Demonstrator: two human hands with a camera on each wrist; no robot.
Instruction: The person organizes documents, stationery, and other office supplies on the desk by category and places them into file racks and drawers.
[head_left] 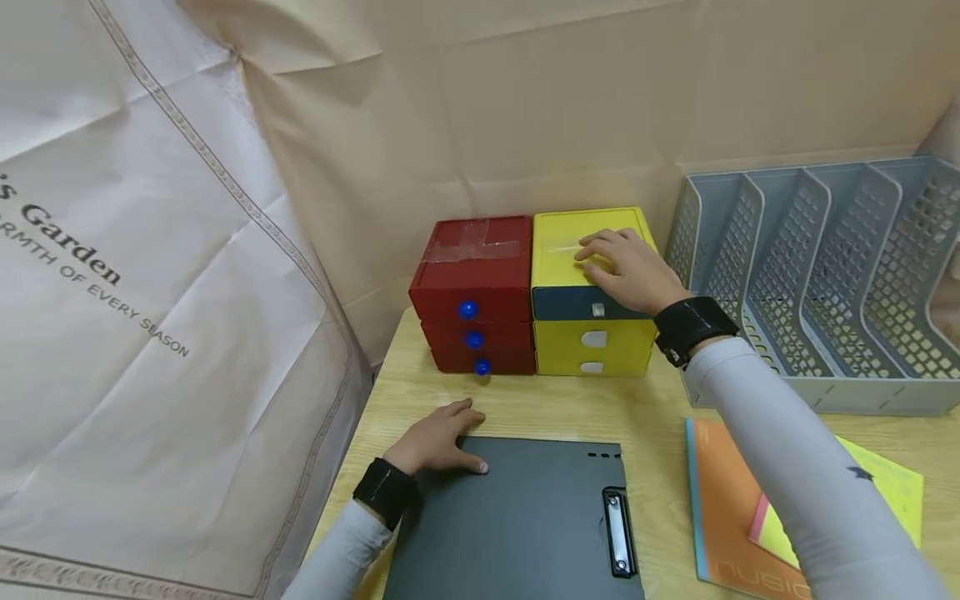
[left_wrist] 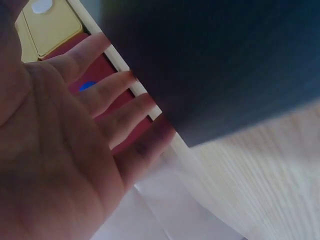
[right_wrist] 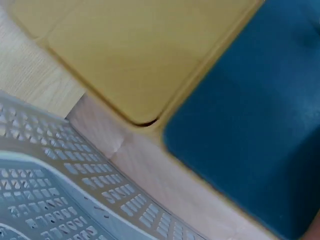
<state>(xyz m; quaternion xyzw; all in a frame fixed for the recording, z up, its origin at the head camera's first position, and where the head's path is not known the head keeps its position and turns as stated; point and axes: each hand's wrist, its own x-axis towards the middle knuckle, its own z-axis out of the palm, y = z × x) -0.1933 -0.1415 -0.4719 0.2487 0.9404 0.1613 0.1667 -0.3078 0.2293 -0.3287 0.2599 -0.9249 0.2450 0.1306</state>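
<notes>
A dark grey clipboard (head_left: pixel 525 517) lies at the near side of the table, its metal clip (head_left: pixel 618 532) on the right. My left hand (head_left: pixel 438 442) is at its far left corner, thumb over the board and fingers extended along the edge; the left wrist view shows these fingers (left_wrist: pixel 125 120) fairly straight. Over the yellow drawer box (head_left: pixel 592 348), my right hand (head_left: pixel 630 267) rests near the front of its top, fingers spread and loosely bent. The top drawer front (head_left: pixel 562 303) is dark blue, also seen in the right wrist view, where most of the hand is out of sight.
A red drawer box (head_left: pixel 480 292) with blue knobs stands left of the yellow one. A grey perforated file rack (head_left: pixel 825 275) is at the right. Orange and yellow notebooks (head_left: pixel 727 500) lie under the right forearm. Cloth (head_left: pixel 465 108) hangs behind the table.
</notes>
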